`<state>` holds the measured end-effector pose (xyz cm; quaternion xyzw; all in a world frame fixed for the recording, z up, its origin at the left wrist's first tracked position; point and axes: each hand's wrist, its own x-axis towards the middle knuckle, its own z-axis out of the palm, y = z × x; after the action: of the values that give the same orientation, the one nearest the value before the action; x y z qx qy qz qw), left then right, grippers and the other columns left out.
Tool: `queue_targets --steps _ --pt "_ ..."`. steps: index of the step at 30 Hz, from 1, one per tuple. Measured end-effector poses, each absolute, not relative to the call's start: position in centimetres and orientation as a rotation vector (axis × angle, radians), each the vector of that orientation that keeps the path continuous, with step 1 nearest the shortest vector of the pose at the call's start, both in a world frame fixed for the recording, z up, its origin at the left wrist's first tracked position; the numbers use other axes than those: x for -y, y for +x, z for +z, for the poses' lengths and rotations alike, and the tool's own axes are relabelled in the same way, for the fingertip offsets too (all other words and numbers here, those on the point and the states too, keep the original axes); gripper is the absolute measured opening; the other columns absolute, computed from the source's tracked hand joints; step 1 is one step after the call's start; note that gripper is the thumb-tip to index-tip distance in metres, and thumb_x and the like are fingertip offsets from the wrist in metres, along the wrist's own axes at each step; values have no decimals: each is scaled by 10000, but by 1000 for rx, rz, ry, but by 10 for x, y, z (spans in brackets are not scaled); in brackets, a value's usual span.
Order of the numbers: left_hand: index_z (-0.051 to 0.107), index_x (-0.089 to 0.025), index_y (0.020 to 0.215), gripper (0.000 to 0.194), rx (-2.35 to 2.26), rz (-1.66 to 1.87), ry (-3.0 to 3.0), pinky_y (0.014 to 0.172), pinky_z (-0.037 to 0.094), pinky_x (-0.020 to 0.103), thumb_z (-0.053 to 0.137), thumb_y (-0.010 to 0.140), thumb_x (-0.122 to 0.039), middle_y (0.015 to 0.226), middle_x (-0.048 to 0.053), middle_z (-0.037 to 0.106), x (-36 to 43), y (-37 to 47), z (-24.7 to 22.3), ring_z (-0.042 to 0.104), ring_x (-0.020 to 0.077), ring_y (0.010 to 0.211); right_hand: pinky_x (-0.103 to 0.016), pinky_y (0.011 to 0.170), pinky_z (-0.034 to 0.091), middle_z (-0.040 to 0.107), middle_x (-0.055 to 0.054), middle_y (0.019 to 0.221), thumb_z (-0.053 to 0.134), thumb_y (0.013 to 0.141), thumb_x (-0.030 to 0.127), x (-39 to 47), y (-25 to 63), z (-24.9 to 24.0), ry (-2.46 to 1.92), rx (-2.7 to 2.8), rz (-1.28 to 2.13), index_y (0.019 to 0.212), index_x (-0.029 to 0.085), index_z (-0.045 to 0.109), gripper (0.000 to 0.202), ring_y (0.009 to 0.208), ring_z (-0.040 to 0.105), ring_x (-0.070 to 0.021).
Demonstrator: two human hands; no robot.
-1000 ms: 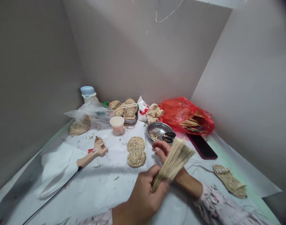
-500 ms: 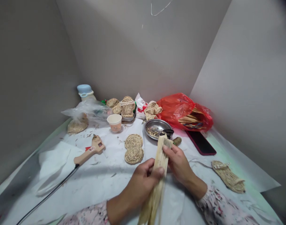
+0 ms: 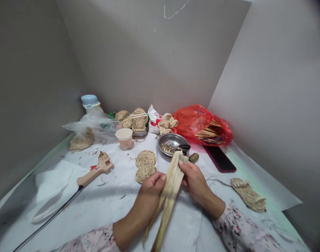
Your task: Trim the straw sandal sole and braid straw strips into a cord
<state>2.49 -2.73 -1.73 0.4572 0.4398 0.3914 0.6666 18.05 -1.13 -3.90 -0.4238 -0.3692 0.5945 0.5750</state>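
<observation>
A long, pale dried husk strip (image 3: 172, 180) slants across the middle, its lower part split into separate tails. My right hand (image 3: 196, 180) pinches it near the folded top end, thumb in front. My left hand (image 3: 151, 190) is closed at the strip's left edge, thumb pressed against the fingers, gripping a side strand there. Just beyond my left hand lies a woven figure-eight piece (image 3: 146, 166), flat on the white covering. Behind the top of the strip stands a steel bowl (image 3: 162, 149) with bits of fibre and black-handled scissors (image 3: 184, 147). A spool of olive thread (image 3: 193, 157) lies beside it.
To the left lies a glue gun (image 3: 97, 170) with its cord trailing forward. A paper cup (image 3: 124, 138) stands behind. A red plastic bag (image 3: 191, 120) of dried strips, a phone (image 3: 219, 159) and a small woven slipper (image 3: 249, 195) occupy the right side.
My left hand has shifted left, off the front of the strip to its edge, and the lower strip has spread into tails. My right hand keeps its pinch; the view has turned slightly.
</observation>
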Motion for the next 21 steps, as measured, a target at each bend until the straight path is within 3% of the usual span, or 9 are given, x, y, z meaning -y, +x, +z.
queue_targets --steps 4,13,18,21 --pt "526 -171 787 256 -1008 850 960 449 380 221 545 801 -426 594 18 624 25 25 -20 528 114 435 -248 475 397 590 8 601 668 766 446 14 180 -31 -983 818 1402 848 174 624 287 489 507 -128" --pt "483 -186 826 157 -983 910 922 509 440 220 573 764 -298 656 12 628 29 26 -17 562 109 506 -251 526 425 606 19 650 671 718 322 8 186 -32 -949 700 1251 851 185 649 192 552 521 -132" --pt "490 -183 839 139 -968 920 989 535 415 217 564 752 -262 670 -2 608 30 23 -13 528 96 519 -257 504 409 581 8 674 611 803 419 9 186 -36 -966 898 1267 926 187 642 263 553 500 -137" --pt "490 -185 843 124 -980 919 1056 555 393 221 547 771 -268 671 -14 585 31 23 -11 506 95 534 -296 602 451 624 -27 799 532 857 497 10 188 -32 -1031 1018 1108 996 195 636 348 674 552 -173"
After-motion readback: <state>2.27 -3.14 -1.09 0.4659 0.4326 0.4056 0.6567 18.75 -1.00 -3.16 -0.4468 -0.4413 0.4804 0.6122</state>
